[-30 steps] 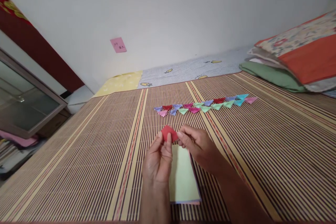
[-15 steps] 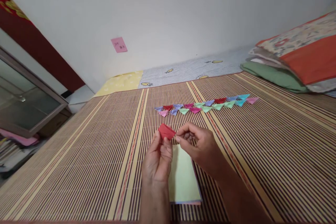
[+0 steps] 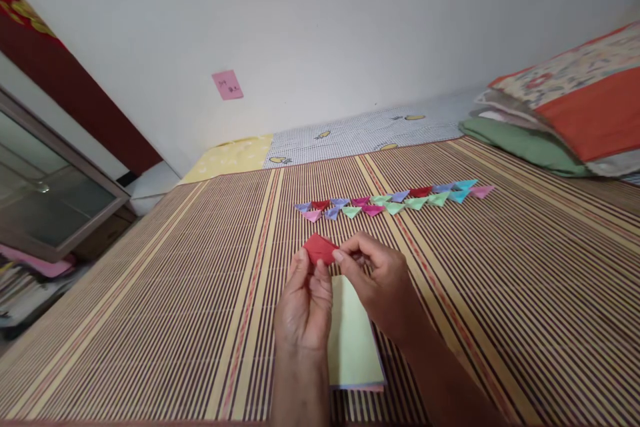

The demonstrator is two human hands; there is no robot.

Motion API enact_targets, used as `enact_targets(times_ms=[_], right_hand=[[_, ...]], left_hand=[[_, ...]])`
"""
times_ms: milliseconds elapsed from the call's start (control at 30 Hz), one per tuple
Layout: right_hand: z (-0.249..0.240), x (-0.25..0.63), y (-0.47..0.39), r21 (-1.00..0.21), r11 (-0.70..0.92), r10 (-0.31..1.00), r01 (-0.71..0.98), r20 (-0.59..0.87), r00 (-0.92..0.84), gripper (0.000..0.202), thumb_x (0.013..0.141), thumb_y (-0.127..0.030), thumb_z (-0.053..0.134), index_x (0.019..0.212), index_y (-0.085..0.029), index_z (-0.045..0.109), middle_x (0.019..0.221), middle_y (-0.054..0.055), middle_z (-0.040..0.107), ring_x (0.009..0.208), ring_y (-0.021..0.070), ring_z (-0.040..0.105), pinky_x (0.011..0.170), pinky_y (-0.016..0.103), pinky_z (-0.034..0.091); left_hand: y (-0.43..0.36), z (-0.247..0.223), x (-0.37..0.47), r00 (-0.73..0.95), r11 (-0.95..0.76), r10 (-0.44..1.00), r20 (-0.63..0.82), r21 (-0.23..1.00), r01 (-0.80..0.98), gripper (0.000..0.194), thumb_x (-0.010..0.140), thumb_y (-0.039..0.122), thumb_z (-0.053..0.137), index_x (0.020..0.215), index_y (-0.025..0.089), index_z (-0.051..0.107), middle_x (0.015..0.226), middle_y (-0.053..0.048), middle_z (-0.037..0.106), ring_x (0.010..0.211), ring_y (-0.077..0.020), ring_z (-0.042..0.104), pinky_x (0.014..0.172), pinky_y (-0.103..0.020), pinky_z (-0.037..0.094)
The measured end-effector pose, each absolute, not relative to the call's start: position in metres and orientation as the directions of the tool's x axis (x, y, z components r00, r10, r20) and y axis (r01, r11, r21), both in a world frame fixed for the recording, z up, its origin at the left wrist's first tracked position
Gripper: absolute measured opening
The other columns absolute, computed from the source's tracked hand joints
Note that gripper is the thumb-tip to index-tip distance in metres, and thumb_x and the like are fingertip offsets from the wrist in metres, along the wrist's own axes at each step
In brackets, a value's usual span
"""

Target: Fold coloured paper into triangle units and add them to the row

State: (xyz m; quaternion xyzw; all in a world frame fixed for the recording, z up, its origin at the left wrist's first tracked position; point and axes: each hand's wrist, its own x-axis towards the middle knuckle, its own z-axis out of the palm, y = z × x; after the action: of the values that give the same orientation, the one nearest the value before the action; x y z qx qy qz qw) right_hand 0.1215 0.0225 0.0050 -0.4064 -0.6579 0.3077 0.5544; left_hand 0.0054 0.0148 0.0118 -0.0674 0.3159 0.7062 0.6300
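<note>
Nearest of all, a pale-green-topped stack of rectangular paper sheets lies on a brown-and-cream striped mat. Just beyond it and partly covering it, the bare left hand grips a small folded red paper piece by its left and lower edges, while the bare right hand, close beside, pinches its right corner. Past both hands, two rows of small folded multicoloured paper triangles stretch rightward, with a white-and-grey checked cloth farther off.
</note>
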Motion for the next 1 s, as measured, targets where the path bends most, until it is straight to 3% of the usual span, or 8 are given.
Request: enact_targets(times_ms=[200,500,633,767,867,1000], right_hand=[[-0.004,0.116,0.023,-0.884,0.461,0.885,0.073,0.464,0.031,0.017,0.09,-0.015,0.061,0.074,-0.02,0.059,0.08,0.001,0.065,0.075,0.0162,0.062,0.07,0.029,0.049],[-0.014,0.11,0.026,-0.845,0.534,0.842,0.018,0.534,0.074,0.018,0.087,-0.012,0.064,0.073,-0.021,0.058,0.082,0.002,0.066,0.082,0.0183,0.066,0.076,0.033,0.052],[-0.012,0.118,0.028,-0.887,0.461,0.887,-0.003,0.461,-0.021,0.011,0.083,-0.013,0.068,0.089,-0.021,0.062,0.083,0.001,0.066,0.078,0.0174,0.065,0.072,0.032,0.053],[-0.006,0.131,0.03,-0.904,0.427,0.889,-0.014,0.422,-0.175,0.021,0.087,-0.019,0.067,0.108,-0.022,0.069,0.095,0.003,0.068,0.087,0.0186,0.065,0.077,0.033,0.053],[0.0,0.135,0.03,-0.848,0.528,0.843,0.035,0.519,-0.144,0.008,0.09,-0.019,0.067,0.094,-0.022,0.073,0.093,0.003,0.067,0.089,0.0184,0.063,0.078,0.033,0.05],[0.005,0.135,0.028,-0.793,0.6,0.8,0.101,0.593,-0.096,0.014,0.091,-0.015,0.064,0.079,-0.021,0.066,0.082,0.0,0.062,0.081,0.0168,0.06,0.073,0.031,0.047]], left_hand=[[0.013,0.02,0.008,-0.228,-0.02,0.808,-0.544,0.362,-0.932,0.023,0.104,0.005,0.037,0.101,0.012,0.058,0.09,-0.006,0.073,0.077,-0.0106,0.076,0.07,-0.018,0.065],[0.012,0.02,0.002,-0.211,0.002,0.816,-0.538,0.368,-0.93,0.026,0.103,0.004,0.037,0.099,0.012,0.061,0.082,-0.005,0.073,0.079,-0.0131,0.077,0.073,-0.022,0.065],[0.009,0.012,-0.001,-0.345,-0.1,0.856,-0.385,0.531,-0.841,0.02,0.094,-0.001,0.052,0.082,0.011,0.064,0.078,-0.004,0.073,0.073,-0.0136,0.076,0.073,-0.027,0.066],[0.005,0.005,0.0,-0.351,-0.176,0.931,-0.102,0.716,-0.675,0.012,0.08,0.013,0.077,0.073,0.011,0.068,0.073,-0.004,0.072,0.069,-0.015,0.073,0.074,-0.03,0.065],[0.001,0.006,0.003,-0.334,-0.189,0.942,-0.014,0.803,-0.565,0.018,0.077,0.022,0.082,0.07,0.012,0.068,0.076,-0.004,0.072,0.07,-0.0148,0.072,0.073,-0.029,0.064],[-0.003,0.007,0.006,-0.355,-0.185,0.934,0.034,0.897,-0.401,0.019,0.082,0.028,0.077,0.073,0.014,0.068,0.104,-0.009,0.074,0.083,-0.0176,0.073,0.074,-0.029,0.063]])
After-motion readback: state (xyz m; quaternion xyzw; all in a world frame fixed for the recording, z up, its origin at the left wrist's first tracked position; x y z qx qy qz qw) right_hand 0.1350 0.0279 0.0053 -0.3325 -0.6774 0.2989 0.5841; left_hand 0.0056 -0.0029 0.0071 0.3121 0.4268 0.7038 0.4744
